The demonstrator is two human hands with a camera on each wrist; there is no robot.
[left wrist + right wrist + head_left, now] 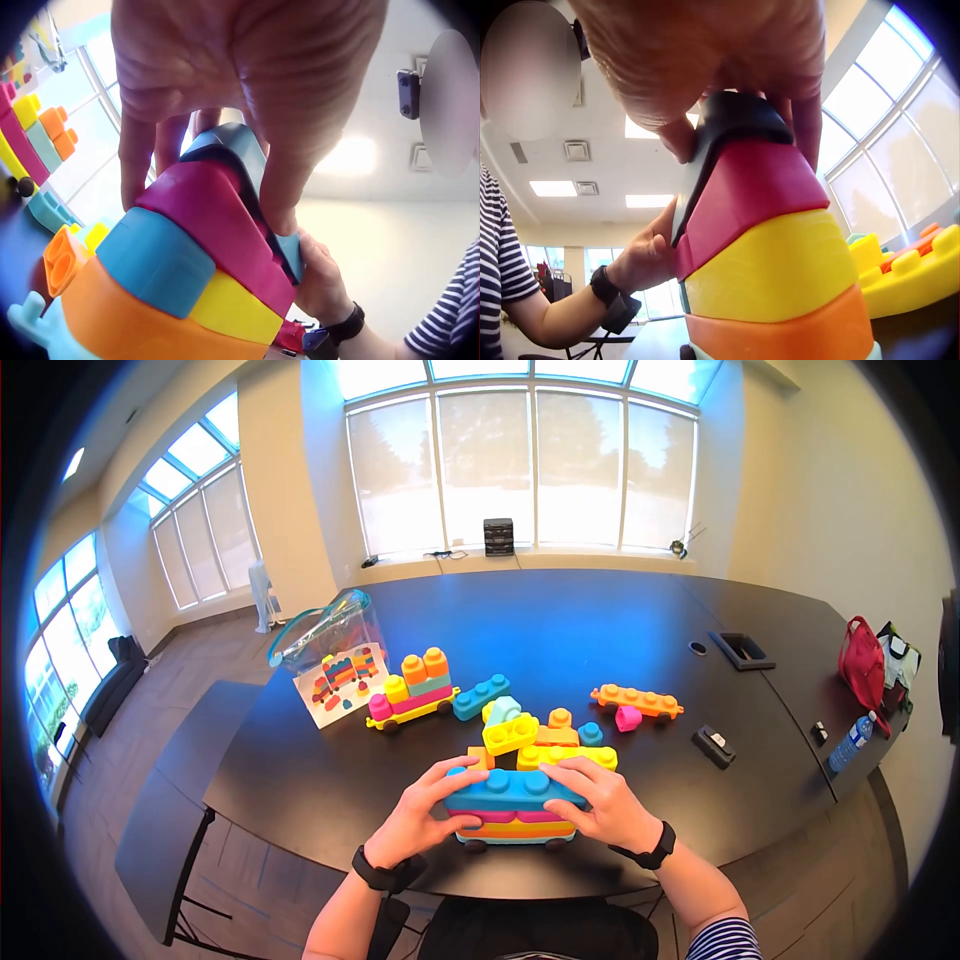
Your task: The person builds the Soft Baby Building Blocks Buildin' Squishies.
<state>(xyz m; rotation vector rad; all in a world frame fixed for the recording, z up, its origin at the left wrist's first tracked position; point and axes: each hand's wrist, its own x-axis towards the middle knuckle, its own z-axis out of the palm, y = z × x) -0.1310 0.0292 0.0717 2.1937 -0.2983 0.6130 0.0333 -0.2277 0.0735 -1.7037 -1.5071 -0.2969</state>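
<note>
Right at the table's near edge stands a stack of toy building blocks on a light blue wheeled base (515, 839). Its layers are orange (142, 315), then yellow (772, 262) and blue (156, 259), then magenta (217, 217). A long blue block (515, 790) lies on top, tilted over the magenta layer in the left wrist view. My left hand (415, 815) grips its left end, thumb on the near side and fingers over the far side. The right hand (612, 810) grips the right end the same way.
Beyond the stack lie a long yellow block (567, 758) and several smaller blocks. A block train (415, 700), a picture card (340, 685) and a clear bag (350, 625) are at left. An orange wheeled base (637, 702), a black device (714, 746) and a bottle (852, 742) are at right.
</note>
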